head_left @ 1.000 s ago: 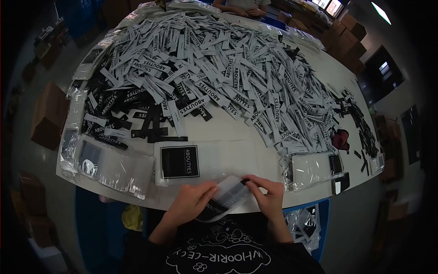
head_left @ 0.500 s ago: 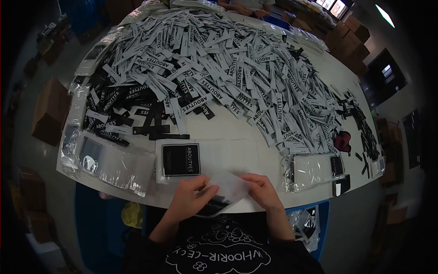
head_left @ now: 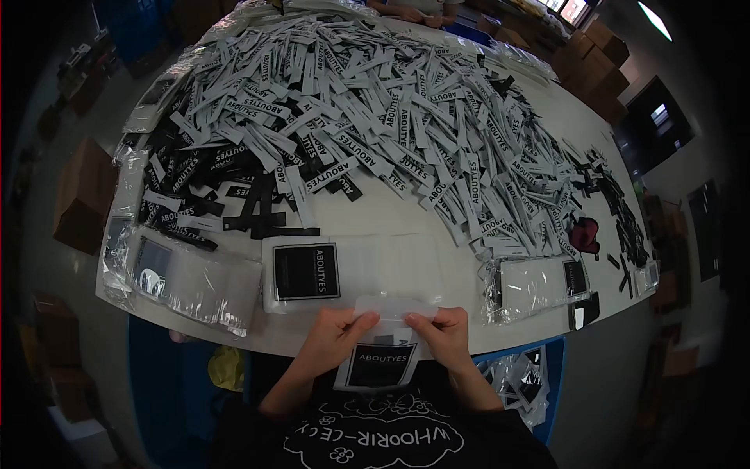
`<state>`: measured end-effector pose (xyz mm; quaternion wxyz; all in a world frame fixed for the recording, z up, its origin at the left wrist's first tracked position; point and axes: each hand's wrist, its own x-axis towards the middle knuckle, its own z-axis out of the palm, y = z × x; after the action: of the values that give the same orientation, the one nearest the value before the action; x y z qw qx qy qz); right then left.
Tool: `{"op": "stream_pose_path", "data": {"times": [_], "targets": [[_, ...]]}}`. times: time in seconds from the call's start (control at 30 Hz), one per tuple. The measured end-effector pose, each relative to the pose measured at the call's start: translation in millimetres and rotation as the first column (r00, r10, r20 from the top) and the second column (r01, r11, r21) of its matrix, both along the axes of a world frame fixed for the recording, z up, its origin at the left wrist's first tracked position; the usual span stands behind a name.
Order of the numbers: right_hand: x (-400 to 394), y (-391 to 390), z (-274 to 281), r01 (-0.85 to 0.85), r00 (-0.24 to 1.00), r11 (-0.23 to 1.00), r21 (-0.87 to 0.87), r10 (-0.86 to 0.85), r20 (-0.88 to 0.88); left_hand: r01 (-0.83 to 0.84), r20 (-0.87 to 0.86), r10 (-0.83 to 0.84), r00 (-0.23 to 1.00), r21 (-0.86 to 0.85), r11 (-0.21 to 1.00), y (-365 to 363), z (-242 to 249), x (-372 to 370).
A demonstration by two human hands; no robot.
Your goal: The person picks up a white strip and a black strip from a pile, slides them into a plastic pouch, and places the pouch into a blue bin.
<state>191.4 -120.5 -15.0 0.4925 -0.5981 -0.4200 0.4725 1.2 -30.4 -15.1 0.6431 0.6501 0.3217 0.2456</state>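
Between my two hands hangs a frosted plastic bag (head_left: 382, 364) with a black ABOUTYES panel, at the table's near edge. My left hand (head_left: 337, 332) is closed, pinching the bag's upper left with the thumb on top. The thumb and fingers of my right hand (head_left: 444, 332) pinch its upper right the same way. A grey-white strip with part of a black letter shows through the bag above the panel. Just beyond my hands lies a stack of similar frosted bags (head_left: 391, 266), its black ABOUTYES panel facing up at the left.
A big heap of white ABOUTYES strips (head_left: 336, 102) covers the table (head_left: 406, 219), with black strips (head_left: 262, 207) at its left. Clear-wrapped packs (head_left: 203, 273) lie left and more packs (head_left: 535, 285) right. A blue bin (head_left: 558, 367) holds bagged pieces. Another person (head_left: 418, 9) is across the table.
The bag has turned from slanted to facing me, and its black panel now shows fully. My right hand has moved inward and down; both hands now pinch the bag's upper part.
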Motion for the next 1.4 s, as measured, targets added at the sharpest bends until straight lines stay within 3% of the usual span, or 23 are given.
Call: {"op": "stream_pose_path", "data": {"times": [0.13,0.2,0.23,0.3,0.33,0.37,0.43,0.47,0.5,0.53,0.57,0.63,0.73,0.83,0.9,0.97,1.0,1.07,1.1,1.17,1.23,1.3,1.4], "targets": [[-1,-10,-1,0.075,0.994,0.997,-0.016,-0.076,-0.075,-0.107,-0.059,0.12,0.991,0.182,0.977,-13,3,15],[6,-22,4,-0.022,0.951,0.997,-0.078,-0.004,-0.31,-0.071,0.056,0.061,0.997,0.203,0.977,-20,5,24],[13,-30,4,-0.026,0.965,0.995,-0.095,0.0,-0.261,-0.067,0.056,0.057,0.997,0.204,0.977,-21,6,29],[51,-62,5,0.041,0.995,0.967,-0.25,-0.063,-0.08,0.088,0.183,-0.148,0.972,0.3,0.95,-22,8,36],[72,-79,17,0.047,0.999,0.942,-0.333,-0.052,-0.007,0.09,0.183,-0.149,0.972,0.299,0.95,-18,6,34],[90,-96,34,0.061,0.997,0.908,-0.414,-0.037,0.065,0.071,0.14,-0.121,0.983,0.319,0.945,-12,3,30],[116,-127,57,-0.047,0.943,0.718,-0.694,0.262,0.207,-0.008,0.058,-0.013,0.998,0.345,0.939,-5,-4,25],[115,-130,64,-0.04,0.943,0.717,-0.696,0.258,0.211,-0.005,0.063,-0.018,0.998,0.343,0.939,-2,-8,24],[111,-130,70,0.048,0.857,0.702,-0.711,0.337,0.391,-0.081,0.011,0.089,0.996,0.53,0.844,3,-12,23],[107,-129,72,0.137,0.73,0.693,-0.708,0.413,0.545,-0.135,-0.018,0.205,0.979,0.697,0.705,7,-15,23],[103,-119,72,0.137,0.728,0.693,-0.707,0.414,0.546,-0.11,-0.055,0.225,0.973,0.746,0.656,10,-17,24],[91,-76,72,-0.062,0.811,0.958,-0.281,0.213,0.546,-0.086,-0.11,0.266,0.958,0.773,0.629,7,-23,26],[65,7,54,-0.175,0.807,0.984,-0.011,0.15,0.571,-0.071,-0.142,0.316,0.938,0.815,0.575,2,-41,26],[28,103,20,-0.351,0.769,0.9,0.259,0.12,0.628,-0.084,-0.112,0.32,0.941,0.837,0.541,0,-52,23],[-2,162,4,-0.485,0.655,0.804,0.343,0.074,0.752,-0.093,-0.089,0.309,0.947,0.844,0.528,1,-51,23],[-29,217,-11,-0.61,0.544,0.612,0.503,-0.138,0.828,-0.102,-0.083,0.317,0.945,0.844,0.526,0,-52,23],[-35,235,-27,-0.618,0.549,0.599,0.509,-0.135,0.825,-0.104,-0.075,0.306,0.949,0.842,0.529,1,-52,23],[-46,263,-56,-0.415,0.318,0.825,0.383,-0.263,0.911,-0.112,-0.08,0.321,0.944,0.835,0.538,1,-50,22],[-51,267,-56,-0.428,0.321,0.82,0.381,-0.256,0.912,-0.107,-0.079,0.312,0.947,0.837,0.537,1,-50,21],[-53,272,-54,-0.23,0.138,0.953,0.197,-0.169,0.976,-0.118,-0.06,0.302,0.951,0.835,0.538,2,-52,21],[-45,267,-55,-0.199,0.112,0.962,0.187,-0.167,0.98,-0.125,-0.057,0.305,0.951,0.829,0.546,2,-53,20],[-28,260,-48,-0.199,0.146,0.979,0.047,-0.018,0.989,-0.127,-0.05,0.297,0.954,0.829,0.545,3,-52,20],[-10,242,-41,-0.148,0.145,0.988,-0.052,0.074,0.987,-0.116,-0.058,0.289,0.956,0.829,0.548,2,-49,19]]}}
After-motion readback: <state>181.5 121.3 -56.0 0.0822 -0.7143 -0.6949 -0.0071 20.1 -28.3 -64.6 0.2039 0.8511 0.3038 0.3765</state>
